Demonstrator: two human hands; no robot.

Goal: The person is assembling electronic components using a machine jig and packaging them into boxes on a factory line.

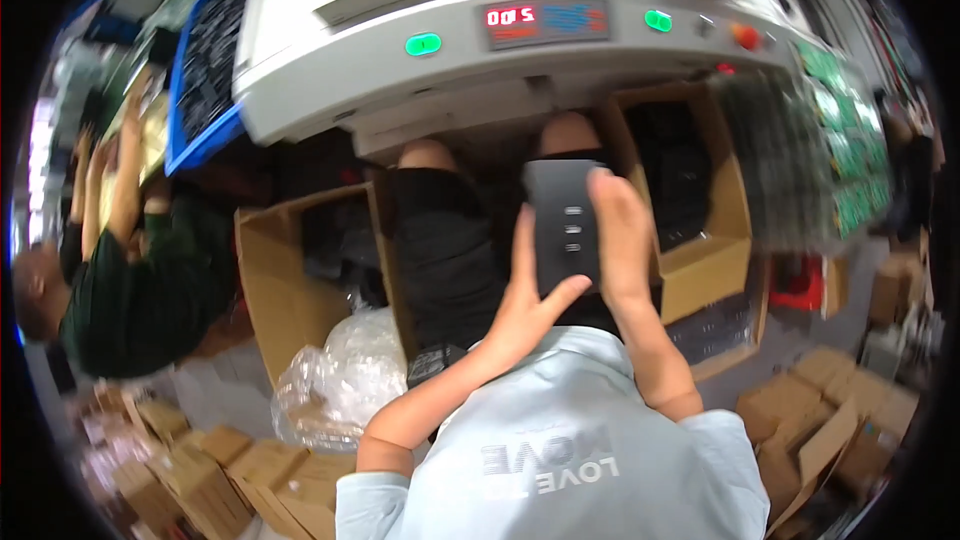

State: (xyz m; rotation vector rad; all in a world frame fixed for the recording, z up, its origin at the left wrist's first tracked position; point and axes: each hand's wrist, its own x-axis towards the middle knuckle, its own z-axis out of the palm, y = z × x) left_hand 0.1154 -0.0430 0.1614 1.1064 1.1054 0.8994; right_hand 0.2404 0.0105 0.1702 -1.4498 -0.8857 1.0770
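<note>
I hold a flat dark grey rectangular device (565, 210) over my lap, with a row of three small pale marks down its face. My left hand (530, 305) grips its left edge and lower corner, the thumb reaching across the bottom end. Along the right edge lies my right hand (622, 230), its fingers bent around the upper right corner. The device's underside is hidden, and so are some of the fingertips behind it.
Ahead stands a white machine (350, 90) with green buttons and a lit red display (545, 20). Open cartons with dark parts flank my legs: a left carton (262, 270) with clear plastic wrap (345, 380), and a right carton (705, 275). Another person (150, 280) works at left beside a blue bin (178, 130).
</note>
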